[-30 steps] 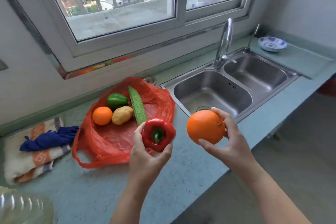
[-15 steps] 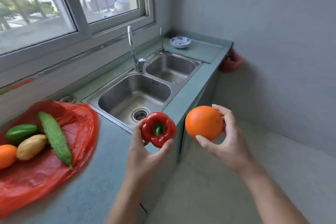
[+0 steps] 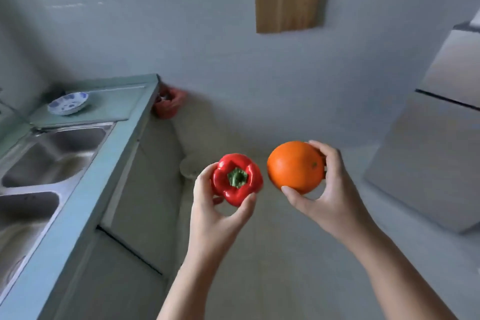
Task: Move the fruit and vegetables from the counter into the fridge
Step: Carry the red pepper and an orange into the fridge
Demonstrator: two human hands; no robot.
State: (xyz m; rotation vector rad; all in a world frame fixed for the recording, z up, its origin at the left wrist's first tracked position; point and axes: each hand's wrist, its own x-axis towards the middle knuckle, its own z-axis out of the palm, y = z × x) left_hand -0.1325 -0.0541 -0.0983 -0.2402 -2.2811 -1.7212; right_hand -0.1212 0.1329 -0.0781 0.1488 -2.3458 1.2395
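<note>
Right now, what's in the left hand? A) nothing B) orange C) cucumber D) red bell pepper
D: the left hand grips the red bell pepper, green stem facing the camera, while the right hand holds the orange.

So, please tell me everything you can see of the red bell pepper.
The glossy red bell pepper is whole, lobed and smooth-skinned, with a short green stem facing the camera. The left hand holds it in the air over the floor, fingertips around its sides. It sits beside the round orange, not touching it.
</note>
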